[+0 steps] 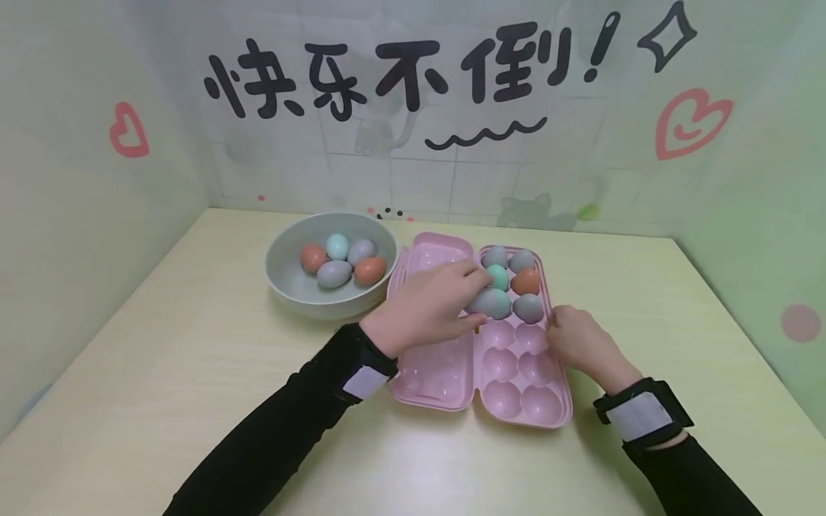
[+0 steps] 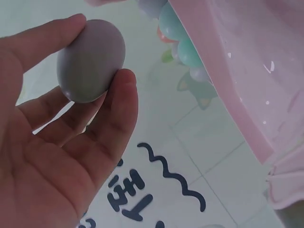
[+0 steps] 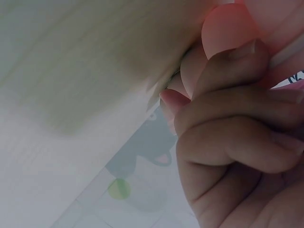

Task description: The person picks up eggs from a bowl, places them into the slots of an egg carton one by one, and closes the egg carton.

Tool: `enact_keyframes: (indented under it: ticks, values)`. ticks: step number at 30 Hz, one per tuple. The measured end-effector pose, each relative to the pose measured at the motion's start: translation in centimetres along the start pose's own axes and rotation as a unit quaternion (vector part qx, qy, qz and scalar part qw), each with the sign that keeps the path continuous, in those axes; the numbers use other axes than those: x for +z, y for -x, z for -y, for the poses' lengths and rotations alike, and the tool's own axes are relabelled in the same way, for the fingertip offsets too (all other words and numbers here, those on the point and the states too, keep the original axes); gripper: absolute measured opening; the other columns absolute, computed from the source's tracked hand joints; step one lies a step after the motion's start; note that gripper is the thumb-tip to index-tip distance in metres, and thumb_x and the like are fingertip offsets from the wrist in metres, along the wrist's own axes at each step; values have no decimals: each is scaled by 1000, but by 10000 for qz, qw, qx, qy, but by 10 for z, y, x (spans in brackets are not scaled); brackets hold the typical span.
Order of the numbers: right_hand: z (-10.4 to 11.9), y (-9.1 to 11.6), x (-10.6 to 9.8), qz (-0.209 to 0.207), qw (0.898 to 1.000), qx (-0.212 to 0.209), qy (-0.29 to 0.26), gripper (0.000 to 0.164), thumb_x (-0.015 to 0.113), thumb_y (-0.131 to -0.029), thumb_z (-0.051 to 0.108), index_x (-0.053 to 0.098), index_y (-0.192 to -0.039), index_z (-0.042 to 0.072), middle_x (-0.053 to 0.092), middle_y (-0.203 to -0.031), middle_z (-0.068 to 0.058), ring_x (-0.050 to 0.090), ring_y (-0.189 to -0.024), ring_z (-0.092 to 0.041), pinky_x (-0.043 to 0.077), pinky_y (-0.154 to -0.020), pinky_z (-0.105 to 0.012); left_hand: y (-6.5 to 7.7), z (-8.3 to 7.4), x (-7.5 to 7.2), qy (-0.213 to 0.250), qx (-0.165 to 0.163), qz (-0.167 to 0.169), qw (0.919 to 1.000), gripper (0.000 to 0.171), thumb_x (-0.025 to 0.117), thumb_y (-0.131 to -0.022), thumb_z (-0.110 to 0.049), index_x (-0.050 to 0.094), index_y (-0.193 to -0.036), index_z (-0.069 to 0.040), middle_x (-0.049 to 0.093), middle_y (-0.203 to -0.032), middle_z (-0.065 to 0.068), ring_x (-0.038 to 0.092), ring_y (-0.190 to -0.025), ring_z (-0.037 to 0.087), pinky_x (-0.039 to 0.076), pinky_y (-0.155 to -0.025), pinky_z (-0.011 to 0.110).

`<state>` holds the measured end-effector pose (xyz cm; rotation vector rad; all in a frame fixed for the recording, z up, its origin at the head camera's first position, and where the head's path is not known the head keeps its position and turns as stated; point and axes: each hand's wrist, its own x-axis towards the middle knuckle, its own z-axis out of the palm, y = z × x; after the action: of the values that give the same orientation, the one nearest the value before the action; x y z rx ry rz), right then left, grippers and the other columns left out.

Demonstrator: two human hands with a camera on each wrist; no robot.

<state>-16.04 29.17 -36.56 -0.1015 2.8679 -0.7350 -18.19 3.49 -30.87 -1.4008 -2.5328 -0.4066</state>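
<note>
Toward the left of the table's [image 1: 193, 358] far edge, a bowl [image 1: 306, 304] is seen, in which five eggs [image 1: 334, 274] are held: two orange, one pale blue, two greyish. Just right of it the pink carton [image 1: 543, 407] is laid open, its lid [image 1: 435, 369] folded to the left. Over the hinge side of the carton, a grey egg [image 2: 92, 61] is pinched by the left hand [image 1: 432, 308]: the thumb is set on one side, fingertips on the other, the gap being only as wide as the egg. It is held just beside the nearer of two green eggs [image 1: 500, 304]; whether they touch cannot be told. Six eggs are seated in the rows nearest the carton's far edge. At the carton's right edge, about midway, the rim is gripped by the curled fingers of the right hand [image 1: 581, 340], partly hidden.
</note>
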Motion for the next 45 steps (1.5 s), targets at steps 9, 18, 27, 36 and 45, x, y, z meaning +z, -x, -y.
enact_keyframes:
  ticks: [9, 18, 27, 36, 45]
  values:
    - [1, 0, 1, -81, 9999, -64, 41, 26, 38, -91, 2, 55, -101, -14, 55, -79, -16, 54, -69, -26, 45, -56, -36, -25, -4, 1, 10, 113, 838, 9964, 19, 75, -85, -19, 61, -97, -14, 51, -88, -3, 49, -80, 13, 41, -64, 23]
    - [-1, 1, 2, -83, 9999, -91, -45, 22, 40, -90, 3, 55, -97, -12, 52, -74, -13, 52, -65, -24, 44, -54, -35, -50, -8, 8, 126, 268, 1628, 9862, 17, 77, -84, -14, 64, -96, -13, 54, -87, 0, 48, -82, 15, 41, -69, 22]
    - [-2, 0, 5, -196, 9995, -247, 64, 16, 41, -88, 3, 55, -85, -4, 50, -69, -9, 50, -61, -22, 43, -52, -34, -70, -18, 17, -382, 57, 1964, 9798, 17, 71, -80, -5, 61, -85, -19, 56, -89, -3, 49, -76, 15, 39, -59, 24]
    - [0, 1, 4, -159, 9992, -353, 128, 19, 39, -91, 3, 55, -87, -6, 48, -67, -9, 50, -59, -21, 43, -51, -33, -73, -24, 27, -598, -30, 2238, 9728, 20, 76, -78, -10, 70, -97, -17, 59, -91, -1, 51, -77, 17, 42, -61, 26]
    - [-1, 1, 3, -130, 9992, -336, 148, 18, 39, -91, 3, 55, -86, -5, 48, -67, -9, 50, -60, -21, 42, -51, -34, -71, -25, 32, -395, 97, 2390, 9702, 25, 69, -82, -2, 68, -103, -17, 59, -86, 2, 53, -72, 19, 38, -58, 26]
